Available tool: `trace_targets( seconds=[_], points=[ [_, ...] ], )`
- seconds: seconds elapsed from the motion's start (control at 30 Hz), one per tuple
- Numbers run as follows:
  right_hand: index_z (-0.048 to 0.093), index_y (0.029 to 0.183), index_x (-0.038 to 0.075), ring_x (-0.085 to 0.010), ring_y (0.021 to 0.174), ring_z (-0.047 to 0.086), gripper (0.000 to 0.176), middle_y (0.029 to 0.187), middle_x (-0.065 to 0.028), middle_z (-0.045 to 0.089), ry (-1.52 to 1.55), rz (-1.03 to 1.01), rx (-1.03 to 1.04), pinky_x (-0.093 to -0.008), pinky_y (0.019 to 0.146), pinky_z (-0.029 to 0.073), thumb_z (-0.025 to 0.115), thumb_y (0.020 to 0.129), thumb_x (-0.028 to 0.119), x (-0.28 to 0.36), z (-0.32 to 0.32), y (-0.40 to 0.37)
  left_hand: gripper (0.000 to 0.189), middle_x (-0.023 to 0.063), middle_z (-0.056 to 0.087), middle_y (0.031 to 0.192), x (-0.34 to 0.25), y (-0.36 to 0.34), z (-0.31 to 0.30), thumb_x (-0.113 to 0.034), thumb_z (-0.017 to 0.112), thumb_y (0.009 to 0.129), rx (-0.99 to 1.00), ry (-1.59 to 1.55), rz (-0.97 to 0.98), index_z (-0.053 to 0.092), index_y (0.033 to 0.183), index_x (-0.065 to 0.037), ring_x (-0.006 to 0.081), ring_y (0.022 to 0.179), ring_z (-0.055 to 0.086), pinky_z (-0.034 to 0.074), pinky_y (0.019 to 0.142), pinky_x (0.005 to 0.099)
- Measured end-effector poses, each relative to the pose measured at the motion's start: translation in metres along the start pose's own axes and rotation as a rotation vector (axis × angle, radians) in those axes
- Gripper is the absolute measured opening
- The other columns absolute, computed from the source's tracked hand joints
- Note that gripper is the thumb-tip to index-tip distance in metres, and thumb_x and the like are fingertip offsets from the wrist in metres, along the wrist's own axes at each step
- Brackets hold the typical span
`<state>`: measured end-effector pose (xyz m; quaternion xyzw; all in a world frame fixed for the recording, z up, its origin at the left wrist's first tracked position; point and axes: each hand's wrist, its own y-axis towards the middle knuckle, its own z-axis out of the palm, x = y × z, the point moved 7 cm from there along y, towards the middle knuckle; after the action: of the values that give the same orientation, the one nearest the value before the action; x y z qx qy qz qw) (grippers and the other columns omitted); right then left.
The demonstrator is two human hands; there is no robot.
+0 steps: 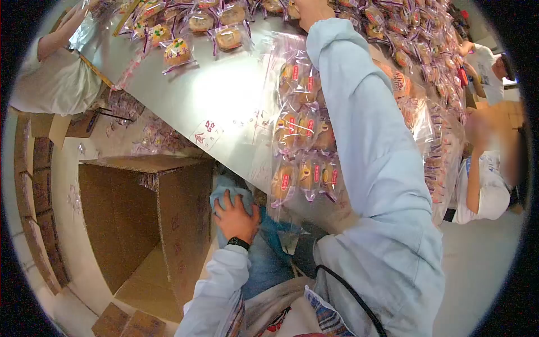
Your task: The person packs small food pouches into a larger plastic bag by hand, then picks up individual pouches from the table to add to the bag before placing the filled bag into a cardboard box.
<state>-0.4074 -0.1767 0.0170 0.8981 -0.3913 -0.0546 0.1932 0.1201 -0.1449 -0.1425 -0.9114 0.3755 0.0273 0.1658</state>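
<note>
My left hand, with a dark watch at the wrist, lies with spread fingers on my knee in blue trousers. It holds nothing. My right arm stretches across the table to the far pile, where my right hand is among small wrapped pastries. The top edge of the view cuts off its fingers, so their grip is hidden. Under my forearm lies a large clear bag with several wrapped pastries in rows, their packets marked with red labels.
An open cardboard box stands below the table on the left. More wrapped pastries are heaped along the far side, beside filled clear bags. One person works at the left; other people are at the right.
</note>
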Motion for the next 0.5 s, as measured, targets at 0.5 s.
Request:
trace_targets(
  seconds=[0.5],
  points=[
    [0.063, 0.132, 0.021, -0.039, 0.109, 0.067, 0.052, 0.151, -0.0245, 0.04, -0.094, -0.294, -0.154, -0.0462, 0.087, 0.059, 0.073, 0.081, 0.014, -0.033, -0.154, -0.067, 0.053, 0.012, 0.047, 0.152, -0.007, -0.008, -0.001, -0.045, 0.065, 0.086, -0.05, 0.094, 0.007, 0.068, 0.127, -0.011, 0.0433, 0.142, 0.036, 0.041, 0.102, 0.0668]
  ],
)
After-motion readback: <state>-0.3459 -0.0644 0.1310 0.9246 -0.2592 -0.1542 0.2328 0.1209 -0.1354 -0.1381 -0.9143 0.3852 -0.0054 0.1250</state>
